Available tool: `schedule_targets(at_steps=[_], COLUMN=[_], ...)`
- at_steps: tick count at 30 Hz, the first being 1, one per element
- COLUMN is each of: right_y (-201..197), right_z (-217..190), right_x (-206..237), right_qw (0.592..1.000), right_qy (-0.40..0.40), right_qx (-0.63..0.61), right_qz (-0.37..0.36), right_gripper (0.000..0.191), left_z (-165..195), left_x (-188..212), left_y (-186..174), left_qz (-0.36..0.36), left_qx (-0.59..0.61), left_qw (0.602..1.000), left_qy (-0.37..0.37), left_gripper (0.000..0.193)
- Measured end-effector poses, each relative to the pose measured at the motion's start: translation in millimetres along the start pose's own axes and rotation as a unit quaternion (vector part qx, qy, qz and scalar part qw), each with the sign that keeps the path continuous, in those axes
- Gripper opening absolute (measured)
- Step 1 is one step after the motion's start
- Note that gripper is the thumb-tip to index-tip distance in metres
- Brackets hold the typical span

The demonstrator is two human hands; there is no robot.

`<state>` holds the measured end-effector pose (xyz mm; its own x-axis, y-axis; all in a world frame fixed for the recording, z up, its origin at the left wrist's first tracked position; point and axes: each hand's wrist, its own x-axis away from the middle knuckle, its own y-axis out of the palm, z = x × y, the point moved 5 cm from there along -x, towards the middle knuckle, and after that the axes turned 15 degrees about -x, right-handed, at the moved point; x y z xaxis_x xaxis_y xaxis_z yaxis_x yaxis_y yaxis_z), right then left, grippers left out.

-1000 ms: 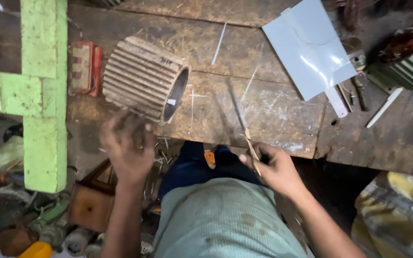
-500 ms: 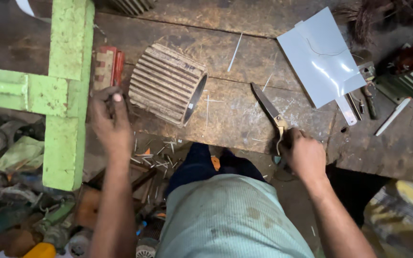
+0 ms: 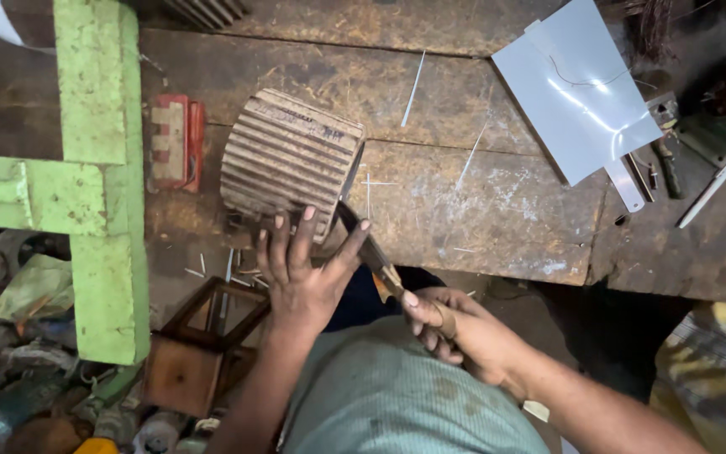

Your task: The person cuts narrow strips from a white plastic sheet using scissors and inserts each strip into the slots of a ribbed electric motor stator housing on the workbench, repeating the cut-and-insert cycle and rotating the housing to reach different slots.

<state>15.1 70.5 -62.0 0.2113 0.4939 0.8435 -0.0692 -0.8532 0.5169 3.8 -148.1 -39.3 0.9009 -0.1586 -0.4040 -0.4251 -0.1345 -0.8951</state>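
Left hand point(image 3: 300, 273) lay open, fingers spread, on near edge of ribbed housing point(image 3: 287, 161); no grip closed on it. Housing lay on side on wooden bench point(image 3: 481, 210), beside green frame point(image 3: 98, 176). Right hand point(image 3: 455, 324) gripped knife point(image 3: 371, 252) by handle, blade tip at housing rim. Grey sheet point(image 3: 573, 88) lay well apart, far right.

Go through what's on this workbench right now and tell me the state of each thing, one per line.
Ribbed motor housing: on its side.
Left hand: fingers spread on the housing.
Right hand: closed on the blade tool.
Blade tool: tip at the housing's open end.
Grey sheet: flat.
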Motion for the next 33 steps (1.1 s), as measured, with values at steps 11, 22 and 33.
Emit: schedule_targets(at_steps=[11, 22, 33], right_y=[56.8, 64.0, 75.4], right_z=[-10.5, -9.6, -23.3], right_x=[24.6, 22.4, 29.1], right_qw=[0.981, 0.983, 0.976], right_qy=[0.048, 0.085, 0.082], right_qx=[-0.181, -0.16, -0.204], right_qz=[-0.055, 0.04, 0.016], right_gripper=[0.052, 0.038, 0.04], left_z=[-5.8, -9.5, -7.8], left_x=[-15.3, -12.4, -16.0], left_y=[2.5, 8.3, 4.5], left_qz=[-0.039, -0.029, -0.037], left_qx=[0.056, 0.032, 0.029], left_qw=[0.997, 0.999, 0.999], left_qy=[-0.022, -0.016, -0.024], left_gripper=[0.036, 0.032, 0.036])
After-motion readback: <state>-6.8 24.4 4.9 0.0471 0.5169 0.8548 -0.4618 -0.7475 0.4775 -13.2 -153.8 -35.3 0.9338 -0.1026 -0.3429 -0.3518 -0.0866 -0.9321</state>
